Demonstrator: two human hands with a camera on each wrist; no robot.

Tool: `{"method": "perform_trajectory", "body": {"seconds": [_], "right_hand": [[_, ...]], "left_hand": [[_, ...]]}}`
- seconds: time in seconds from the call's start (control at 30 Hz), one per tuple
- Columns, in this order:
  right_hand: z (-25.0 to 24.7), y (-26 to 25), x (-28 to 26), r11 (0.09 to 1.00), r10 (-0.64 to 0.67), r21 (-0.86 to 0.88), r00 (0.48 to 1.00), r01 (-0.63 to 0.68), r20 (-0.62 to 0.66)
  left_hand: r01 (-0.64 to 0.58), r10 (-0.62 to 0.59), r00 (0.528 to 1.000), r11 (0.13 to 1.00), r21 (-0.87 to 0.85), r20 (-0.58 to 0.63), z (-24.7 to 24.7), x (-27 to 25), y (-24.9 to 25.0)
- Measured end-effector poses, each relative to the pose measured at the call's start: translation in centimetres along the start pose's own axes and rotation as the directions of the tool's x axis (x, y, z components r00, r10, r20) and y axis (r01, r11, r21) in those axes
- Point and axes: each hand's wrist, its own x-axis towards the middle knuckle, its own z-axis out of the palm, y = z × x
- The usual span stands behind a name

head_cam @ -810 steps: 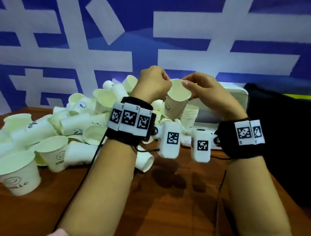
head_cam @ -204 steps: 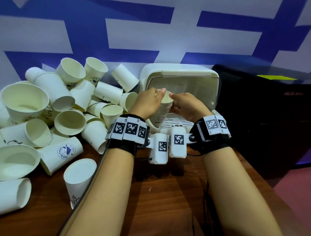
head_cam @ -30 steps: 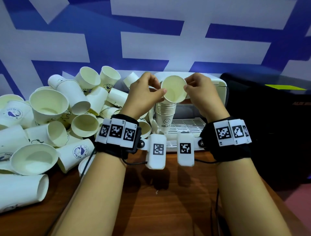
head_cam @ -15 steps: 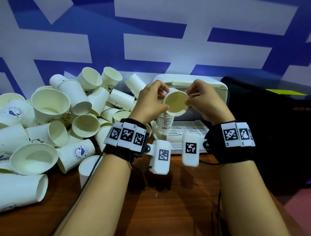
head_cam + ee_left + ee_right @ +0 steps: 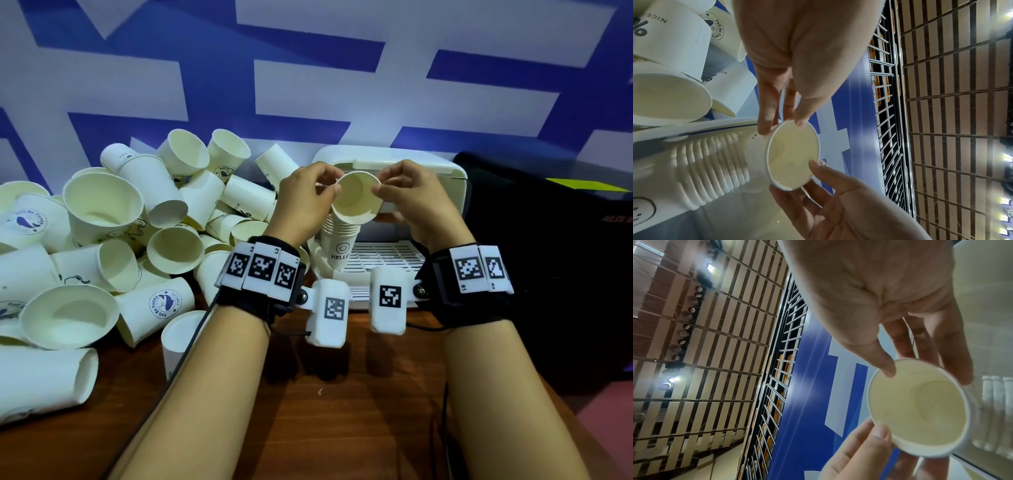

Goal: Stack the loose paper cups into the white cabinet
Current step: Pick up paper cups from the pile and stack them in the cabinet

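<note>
Top cup [image 5: 357, 198]: pinched at its rim by both hands, left hand [image 5: 305, 202] at 9 o'clock, right hand [image 5: 416, 202] at 3 o'clock; thumbs on the rim, fingers on the outer wall. It sits nested atop the cup stack [image 5: 337, 245], tilted toward the viewer, at the white cabinet [image 5: 442, 171] mouth. Loose cups [image 5: 102, 222]: heaped at 9 o'clock on the wooden table [image 5: 342, 428].

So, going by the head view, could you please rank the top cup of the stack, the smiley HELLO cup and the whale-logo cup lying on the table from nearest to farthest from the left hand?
1. top cup: pinched at its rim by the left hand.
2. HELLO cup: bottom of the stack, just below.
3. whale-logo cup: lying on the table, far down to the left.
</note>
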Motion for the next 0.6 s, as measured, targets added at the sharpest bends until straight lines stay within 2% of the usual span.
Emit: {"method": "perform_trajectory", "body": {"seconds": [0.23,0.47,0.6], "right_hand": [[0.0,-0.2,-0.1,0.997,0.027,0.077,1.000,-0.027,0.003],[0.1,0.2,0.0,0.984,0.161,0.069,0.986,-0.163,0.030],[0.4,1.3,0.2,0.971,0.226,0.066,0.972,-0.230,0.064]], "left_hand": [[0.019,-0.024,0.998,0.997,-0.073,-0.064,-0.1,-0.1,0.5],[0.075,-0.075,0.995,0.997,-0.011,-0.069,0.4,-0.2,-0.3],[0.125,-0.124,0.992,0.992,0.025,-0.013,0.8,-0.6,-0.6]]}}
